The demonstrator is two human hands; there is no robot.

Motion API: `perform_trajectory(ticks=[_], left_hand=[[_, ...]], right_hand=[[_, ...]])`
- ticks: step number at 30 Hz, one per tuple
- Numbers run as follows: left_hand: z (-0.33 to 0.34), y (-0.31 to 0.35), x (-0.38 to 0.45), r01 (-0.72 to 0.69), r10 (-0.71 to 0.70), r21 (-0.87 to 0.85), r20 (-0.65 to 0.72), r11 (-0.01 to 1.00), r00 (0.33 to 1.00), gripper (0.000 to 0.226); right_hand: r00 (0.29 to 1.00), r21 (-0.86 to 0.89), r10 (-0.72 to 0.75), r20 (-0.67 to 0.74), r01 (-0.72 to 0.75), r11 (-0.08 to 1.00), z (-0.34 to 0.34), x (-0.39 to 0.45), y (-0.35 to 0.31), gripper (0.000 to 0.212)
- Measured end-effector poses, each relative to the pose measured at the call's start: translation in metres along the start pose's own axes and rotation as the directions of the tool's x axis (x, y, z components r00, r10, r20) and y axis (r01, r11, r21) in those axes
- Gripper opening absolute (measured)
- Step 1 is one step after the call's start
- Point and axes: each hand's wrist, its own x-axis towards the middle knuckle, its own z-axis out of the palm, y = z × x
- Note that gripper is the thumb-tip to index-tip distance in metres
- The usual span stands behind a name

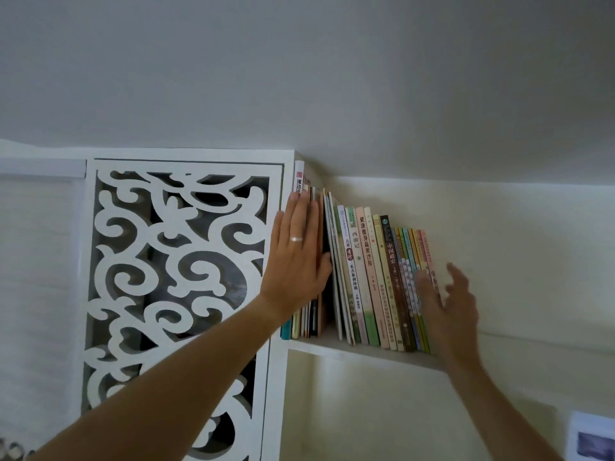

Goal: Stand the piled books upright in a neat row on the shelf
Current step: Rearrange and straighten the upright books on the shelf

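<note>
A row of books (372, 281) stands on a white wall shelf (366, 352), spines facing me and leaning to the left. Further left, a second group of upright books (301, 181) sits against the cabinet side. My left hand (296, 257), wearing a ring, presses flat with straight fingers on those left books' spines, its thumb at the gap beside a dark book. At the right end of the row, my right hand (446, 301) is blurred, fingers spread, against the thin colourful books.
A white cabinet with a carved scroll-pattern panel (173, 277) fills the left. The white wall (499, 244) and ceiling lie behind and above the shelf. A paper picture (589, 440) hangs at the lower right.
</note>
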Motion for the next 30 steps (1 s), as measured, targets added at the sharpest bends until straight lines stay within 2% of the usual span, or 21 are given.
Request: perform_trajectory(ticks=[1,3,5,12,15,20,23,26,30], left_hand=[[0.004,0.001,-0.006,0.005,-0.006,-0.044,-0.024,0.999,1.0,0.081],[0.01,0.005,-0.01,0.042,-0.05,-0.119,-0.07,0.992,0.996,0.085],[0.014,0.007,-0.008,0.07,-0.083,-0.143,-0.085,0.987,0.993,0.087],[0.016,0.006,-0.009,0.037,-0.066,-0.212,-0.127,0.977,0.99,0.071],[0.018,0.006,-0.011,0.056,-0.09,-0.259,-0.122,0.964,0.988,0.069],[0.013,0.006,-0.013,0.072,-0.131,-0.349,-0.148,0.934,0.98,0.051],[0.0,-0.009,-0.005,0.076,-0.12,-0.258,-0.16,0.963,0.98,0.038],[-0.02,-0.022,0.023,0.151,-0.168,-0.143,-0.111,0.978,0.98,0.041],[-0.029,-0.023,0.049,0.028,-0.028,0.056,-0.006,0.998,1.0,0.045]], right_hand=[[0.988,-0.039,0.059,0.144,-0.054,0.998,-0.015,0.003,0.005,0.101],[0.902,-0.145,0.155,0.403,-0.105,0.984,-0.03,0.003,0.009,0.097],[0.853,-0.214,0.163,0.496,-0.062,0.975,-0.031,0.005,0.01,0.1],[0.863,-0.147,0.126,0.49,-0.061,0.987,-0.02,0.005,-0.001,0.104],[0.862,-0.087,0.084,0.499,-0.047,0.995,0.0,0.0,-0.006,0.114],[0.891,-0.008,0.051,0.45,-0.053,0.999,0.01,-0.007,0.0,0.11],[0.884,0.035,0.033,0.466,-0.056,0.998,0.01,-0.004,0.005,0.109],[0.88,0.076,0.021,0.474,-0.065,0.995,0.011,-0.003,0.007,0.108],[0.877,0.098,0.02,0.479,-0.077,0.992,0.012,-0.001,0.007,0.112]])
